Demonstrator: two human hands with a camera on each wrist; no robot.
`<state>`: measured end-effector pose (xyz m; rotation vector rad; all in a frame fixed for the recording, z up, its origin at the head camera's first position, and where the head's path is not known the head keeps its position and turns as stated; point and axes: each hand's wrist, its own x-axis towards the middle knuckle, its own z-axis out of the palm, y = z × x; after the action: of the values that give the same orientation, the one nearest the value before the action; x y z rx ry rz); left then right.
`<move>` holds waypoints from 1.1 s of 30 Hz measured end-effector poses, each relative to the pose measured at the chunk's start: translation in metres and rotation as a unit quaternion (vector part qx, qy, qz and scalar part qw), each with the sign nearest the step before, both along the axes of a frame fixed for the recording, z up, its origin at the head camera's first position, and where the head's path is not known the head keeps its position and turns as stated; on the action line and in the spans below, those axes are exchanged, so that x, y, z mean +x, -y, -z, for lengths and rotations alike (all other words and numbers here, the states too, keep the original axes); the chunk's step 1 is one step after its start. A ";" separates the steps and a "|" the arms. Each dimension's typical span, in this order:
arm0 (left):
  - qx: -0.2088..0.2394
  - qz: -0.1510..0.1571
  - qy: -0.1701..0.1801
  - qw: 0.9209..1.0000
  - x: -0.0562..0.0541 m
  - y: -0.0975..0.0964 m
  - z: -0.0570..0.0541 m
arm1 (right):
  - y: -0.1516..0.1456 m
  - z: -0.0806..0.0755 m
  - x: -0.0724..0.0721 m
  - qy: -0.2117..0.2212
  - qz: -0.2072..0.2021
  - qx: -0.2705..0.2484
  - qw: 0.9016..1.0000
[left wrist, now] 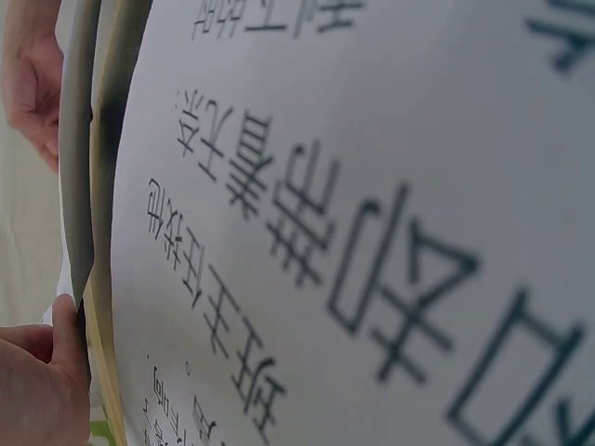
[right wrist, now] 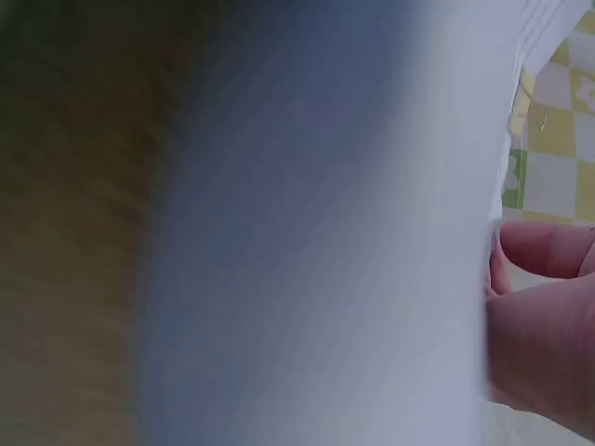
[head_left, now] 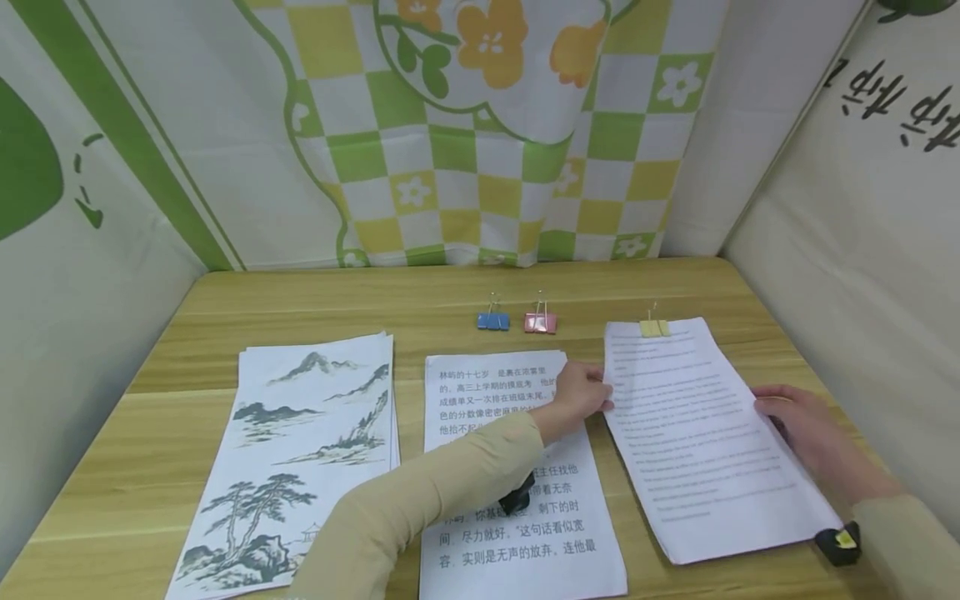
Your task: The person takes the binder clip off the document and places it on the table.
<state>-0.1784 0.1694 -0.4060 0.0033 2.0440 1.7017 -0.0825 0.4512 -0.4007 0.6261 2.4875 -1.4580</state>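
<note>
A stack of printed paper (head_left: 705,450) with small lines of text is at the right of the table, a yellow binder clip (head_left: 654,328) on its top edge. My left hand (head_left: 572,398) reaches across the middle stack and pinches the clipped stack's left edge. On the opposite edge, my right hand (head_left: 806,425) grips the paper with the thumb on top. The left wrist view shows the clipped stack (left wrist: 77,167) edge-on between both hands. Seen from the right wrist, the sheets (right wrist: 372,232) are blurred and close, beside the right hand (right wrist: 548,344).
Under my left forearm lies a stack with large Chinese text (head_left: 525,554). Left of it sits a stack of ink landscape drawings (head_left: 300,442). A blue binder clip (head_left: 492,322) and a pink binder clip (head_left: 541,322) stand behind. Printed curtains (head_left: 487,183) border the wooden table (head_left: 180,375).
</note>
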 end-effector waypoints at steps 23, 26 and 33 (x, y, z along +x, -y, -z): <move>0.001 0.001 -0.009 1.000 0.003 0.006 -0.003 | -0.005 -0.032 -0.101 -0.013 -0.129 -0.017 0.991; -0.006 0.003 -0.011 1.000 0.003 0.005 -0.003 | -0.003 -0.036 -0.113 -0.007 -0.133 0.004 0.991; -0.038 0.019 -0.039 0.998 0.004 0.004 -0.001 | 0.004 -0.050 -0.132 0.004 -0.202 0.107 0.974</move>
<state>-0.1739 0.1657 -0.4047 0.0847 2.1499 1.6238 -0.2149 0.4473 -0.3507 0.1381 2.5868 -1.0458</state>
